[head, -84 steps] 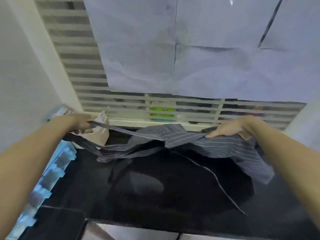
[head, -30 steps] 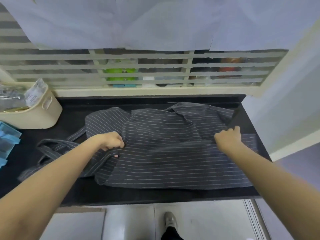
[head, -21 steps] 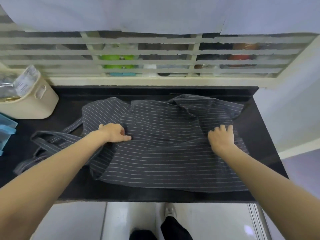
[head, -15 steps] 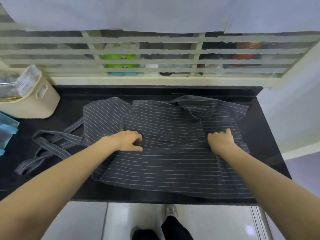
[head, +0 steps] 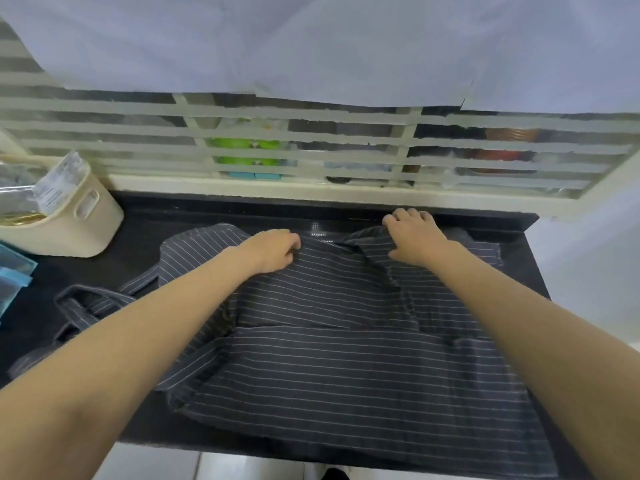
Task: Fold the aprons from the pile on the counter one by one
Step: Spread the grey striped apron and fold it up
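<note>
A dark grey apron (head: 346, 358) with thin white stripes lies spread on the black counter (head: 145, 216), its near edge hanging over the front. Its straps (head: 86, 303) trail off to the left. My left hand (head: 273, 249) is at the apron's far edge, left of centre, fingers curled and pinching the cloth. My right hand (head: 412, 237) is at the far edge near the counter's back, fingers over a raised fold and thumb tucked against it. My forearms cover parts of the apron.
A cream basket (head: 69, 223) holding packets stands at the back left, with a blue item (head: 14, 271) beside it at the left edge. A louvred window (head: 311, 150) runs behind the counter. A white wall (head: 588, 254) closes the right side.
Both hands have moved away from me, from the apron's middle to its far edge. The cloth near the right hand now stands up in a fold.
</note>
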The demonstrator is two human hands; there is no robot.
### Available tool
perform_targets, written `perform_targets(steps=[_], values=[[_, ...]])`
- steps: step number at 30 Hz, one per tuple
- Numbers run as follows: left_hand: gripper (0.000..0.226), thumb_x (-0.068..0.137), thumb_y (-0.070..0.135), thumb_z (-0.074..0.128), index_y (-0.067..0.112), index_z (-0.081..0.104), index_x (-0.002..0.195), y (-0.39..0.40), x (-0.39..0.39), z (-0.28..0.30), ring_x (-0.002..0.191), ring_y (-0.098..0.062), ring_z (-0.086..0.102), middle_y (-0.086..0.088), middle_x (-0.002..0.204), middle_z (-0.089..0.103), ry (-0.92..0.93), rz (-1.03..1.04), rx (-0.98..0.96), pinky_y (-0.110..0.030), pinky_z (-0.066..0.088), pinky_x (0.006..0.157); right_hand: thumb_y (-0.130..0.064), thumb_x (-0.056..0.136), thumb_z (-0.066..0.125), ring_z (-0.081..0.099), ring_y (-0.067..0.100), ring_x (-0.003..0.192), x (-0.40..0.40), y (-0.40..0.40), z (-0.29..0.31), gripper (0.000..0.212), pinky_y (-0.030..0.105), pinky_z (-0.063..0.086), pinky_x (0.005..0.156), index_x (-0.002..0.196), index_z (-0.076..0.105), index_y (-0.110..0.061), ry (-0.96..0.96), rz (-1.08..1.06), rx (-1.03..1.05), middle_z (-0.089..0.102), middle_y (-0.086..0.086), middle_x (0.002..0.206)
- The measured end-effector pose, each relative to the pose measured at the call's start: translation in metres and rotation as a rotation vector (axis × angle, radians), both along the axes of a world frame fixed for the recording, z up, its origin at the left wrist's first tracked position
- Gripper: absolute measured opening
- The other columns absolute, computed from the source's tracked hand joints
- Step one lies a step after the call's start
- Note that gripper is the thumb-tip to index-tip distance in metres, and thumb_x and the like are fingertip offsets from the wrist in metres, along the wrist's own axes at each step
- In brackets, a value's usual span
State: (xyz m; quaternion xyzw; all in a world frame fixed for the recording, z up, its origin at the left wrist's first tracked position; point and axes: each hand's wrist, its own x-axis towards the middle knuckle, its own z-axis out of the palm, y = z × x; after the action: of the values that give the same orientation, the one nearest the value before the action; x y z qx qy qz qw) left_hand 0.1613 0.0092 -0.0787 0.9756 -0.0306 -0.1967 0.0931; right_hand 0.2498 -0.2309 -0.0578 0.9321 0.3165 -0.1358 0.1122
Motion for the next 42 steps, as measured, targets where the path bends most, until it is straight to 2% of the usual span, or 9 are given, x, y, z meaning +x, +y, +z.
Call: perform_targets(steps=[3, 7, 13, 16, 20, 23, 29, 35, 42], values=[[0.049, 0.094, 0.019, 0.050, 0.012, 0.035, 0.141, -0.009, 0.029, -0.004, 0.130, -0.025, 0.039, -0.008, 0.142, 0.041, -0.047, -0.081, 0.120, -0.036, 0.033, 0.106, -0.023, 0.089, 0.062, 0.033, 0.032, 0.133, 0.016, 0.002, -0.003, 0.064, 0.049, 0.025, 0.109, 0.142, 0.029, -0.011, -0.019, 0.032, -0.099, 0.034, 0.013, 0.145], [0.044, 0.093, 0.030, 0.052, 0.014, 0.044, 0.133, -0.014, 0.039, -0.011, 0.126, -0.025, 0.043, -0.009, 0.134, 0.051, 0.005, -0.180, 0.381, -0.037, 0.030, 0.107, -0.003, 0.090, 0.051, 0.057, 0.028, 0.085, 0.011, -0.005, -0.003, 0.017, 0.034, 0.044, 0.067, 0.106, 0.056, -0.007, 0.209, 0.098, -0.141, 0.058, 0.011, 0.103], [0.036, 0.093, 0.024, 0.052, 0.015, 0.045, 0.128, -0.034, 0.005, -0.011, 0.105, -0.023, 0.059, -0.002, 0.123, 0.051, 0.027, -0.423, 0.367, -0.031, 0.045, 0.074, -0.032, 0.089, 0.063, 0.067, 0.018, 0.072, -0.001, -0.021, -0.027, 0.029, 0.029, 0.057, 0.077, 0.103, 0.065, -0.006, 0.983, -0.300, -0.119, 0.068, 0.010, 0.096], [0.039, 0.095, 0.021, 0.050, 0.017, 0.042, 0.133, -0.036, -0.006, -0.018, 0.103, -0.025, 0.060, -0.004, 0.128, 0.050, 0.053, -0.450, 0.389, -0.032, 0.046, 0.075, -0.031, 0.091, 0.061, 0.062, 0.021, 0.097, 0.016, -0.017, -0.031, 0.029, 0.029, 0.050, 0.084, 0.111, 0.060, -0.009, 0.613, -0.253, 0.247, 0.061, 0.010, 0.113], [0.020, 0.090, 0.039, 0.056, 0.019, 0.053, 0.090, -0.034, -0.012, -0.022, 0.080, -0.017, 0.055, 0.000, 0.100, 0.060, 0.333, -0.304, 0.092, -0.026, 0.040, 0.066, -0.029, 0.086, 0.066, 0.038, 0.032, 0.124, 0.005, -0.013, -0.052, 0.059, 0.043, 0.041, 0.100, 0.136, 0.040, -0.013, 0.450, -0.049, -0.064, 0.033, 0.011, 0.136], [0.029, 0.090, 0.046, 0.054, 0.020, 0.056, 0.103, -0.032, -0.005, -0.019, 0.073, -0.012, 0.061, 0.001, 0.105, 0.058, 0.352, 0.032, -0.315, -0.023, 0.051, 0.067, -0.016, 0.091, 0.058, 0.035, 0.035, 0.124, -0.009, -0.010, -0.065, 0.043, 0.044, 0.039, 0.098, 0.131, 0.045, -0.010, 0.247, 0.061, -0.133, 0.033, 0.014, 0.137], [0.073, 0.086, 0.012, 0.064, 0.020, 0.024, 0.147, -0.061, 0.027, -0.027, 0.075, -0.007, 0.055, -0.004, 0.139, 0.041, 0.348, -0.025, -0.373, -0.018, 0.048, 0.066, -0.014, 0.091, 0.052, 0.055, 0.032, 0.099, -0.015, -0.003, -0.052, 0.009, 0.035, 0.043, 0.073, 0.099, 0.051, -0.010, 0.388, -0.004, 0.105, 0.057, 0.014, 0.112], [0.022, 0.086, 0.021, 0.067, 0.011, 0.059, 0.105, -0.059, 0.038, -0.001, 0.051, -0.007, 0.054, 0.001, 0.068, 0.058, 0.338, 0.072, -0.284, -0.014, 0.046, 0.044, -0.021, 0.088, 0.057, 0.050, 0.023, 0.075, 0.024, -0.011, 0.038, 0.013, 0.037, 0.045, 0.071, 0.087, 0.048, -0.012, 0.145, -0.050, 0.616, 0.054, 0.004, 0.080], [0.024, 0.089, 0.033, 0.061, 0.011, 0.055, 0.082, 0.006, 0.043, 0.093, 0.048, -0.008, 0.060, 0.000, 0.062, 0.059, 0.220, 0.300, -0.154, -0.022, 0.047, 0.053, -0.023, 0.090, 0.054, 0.046, 0.016, 0.061, 0.032, -0.034, 0.077, 0.015, 0.028, 0.041, 0.058, 0.083, 0.044, -0.014, -0.185, 0.034, 0.494, 0.045, -0.003, 0.066]])
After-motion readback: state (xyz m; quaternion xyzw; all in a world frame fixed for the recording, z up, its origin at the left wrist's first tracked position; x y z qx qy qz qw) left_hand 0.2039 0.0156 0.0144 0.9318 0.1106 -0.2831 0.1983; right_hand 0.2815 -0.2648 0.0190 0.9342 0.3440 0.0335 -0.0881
